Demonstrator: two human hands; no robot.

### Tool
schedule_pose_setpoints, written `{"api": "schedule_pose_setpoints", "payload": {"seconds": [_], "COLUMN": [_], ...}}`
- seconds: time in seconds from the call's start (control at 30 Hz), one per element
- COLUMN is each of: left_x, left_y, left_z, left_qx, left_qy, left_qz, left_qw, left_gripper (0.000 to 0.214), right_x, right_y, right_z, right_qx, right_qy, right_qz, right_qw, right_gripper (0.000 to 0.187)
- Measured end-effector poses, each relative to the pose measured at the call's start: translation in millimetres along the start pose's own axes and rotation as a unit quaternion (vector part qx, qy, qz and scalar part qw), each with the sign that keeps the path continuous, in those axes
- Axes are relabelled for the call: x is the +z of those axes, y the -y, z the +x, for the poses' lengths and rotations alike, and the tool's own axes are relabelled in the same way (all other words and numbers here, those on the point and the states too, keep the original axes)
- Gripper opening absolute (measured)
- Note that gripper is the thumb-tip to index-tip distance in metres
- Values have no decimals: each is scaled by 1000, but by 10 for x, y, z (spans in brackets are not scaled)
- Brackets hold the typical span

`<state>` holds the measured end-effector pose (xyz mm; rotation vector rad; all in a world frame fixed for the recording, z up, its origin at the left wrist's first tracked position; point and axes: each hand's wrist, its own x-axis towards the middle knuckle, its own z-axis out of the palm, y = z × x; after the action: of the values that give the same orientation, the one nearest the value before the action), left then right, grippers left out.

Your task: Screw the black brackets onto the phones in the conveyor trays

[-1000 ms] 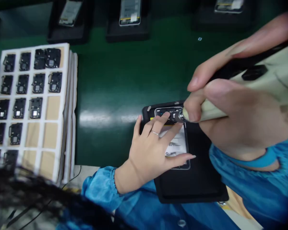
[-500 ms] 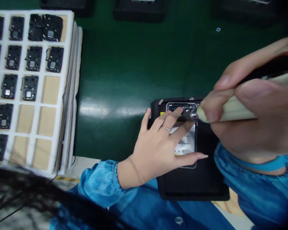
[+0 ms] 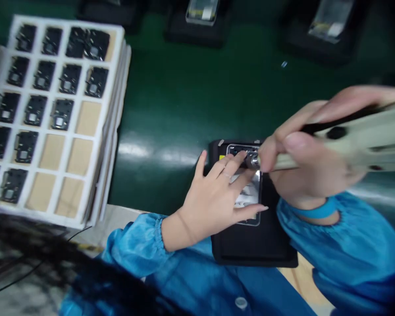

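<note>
My left hand (image 3: 217,197) lies flat with fingers spread on an opened phone (image 3: 248,193) that sits in a black holder (image 3: 250,245). A ring shows on one finger. My right hand (image 3: 303,162) is wrapped around a cream electric screwdriver (image 3: 349,145), whose metal tip (image 3: 253,160) touches the upper end of the phone, right beside my left fingertips. Both arms wear blue sleeves.
A stack of white foam trays (image 3: 102,145) at the left holds several small black parts (image 3: 62,114) in its cells, with some cells bare. More black holders with phones (image 3: 202,13) stand along the far side of the green mat (image 3: 171,114). Dark hair hangs at the lower left.
The view has shifted and tilted, so the trays and far holders show more. Both hands stay on the phone, with the screwdriver tip at nearly the same spot.
</note>
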<state>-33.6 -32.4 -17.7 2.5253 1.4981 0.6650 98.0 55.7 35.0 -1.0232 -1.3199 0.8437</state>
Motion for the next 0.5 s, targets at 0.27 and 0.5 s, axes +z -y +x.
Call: {"api": "schedule_pose_setpoints", "payload": {"seconds": [0.27,0.5], "left_x": [-262,-193], "left_y": [-532,-153], "left_z": [-678,-949], "left_qx": [140,-89], "left_qy": [35,-20], "left_qz": [119,42], "left_qw": [982,995], "left_gripper": [48,105], "right_x": [-55,-761], "right_y": [41,165], "right_z": [162,496], "right_qx": [4,-71], "right_qy": [49,-150], "right_qz": [64,24], "right_qw": [997,986], "right_gripper": [34,31]}}
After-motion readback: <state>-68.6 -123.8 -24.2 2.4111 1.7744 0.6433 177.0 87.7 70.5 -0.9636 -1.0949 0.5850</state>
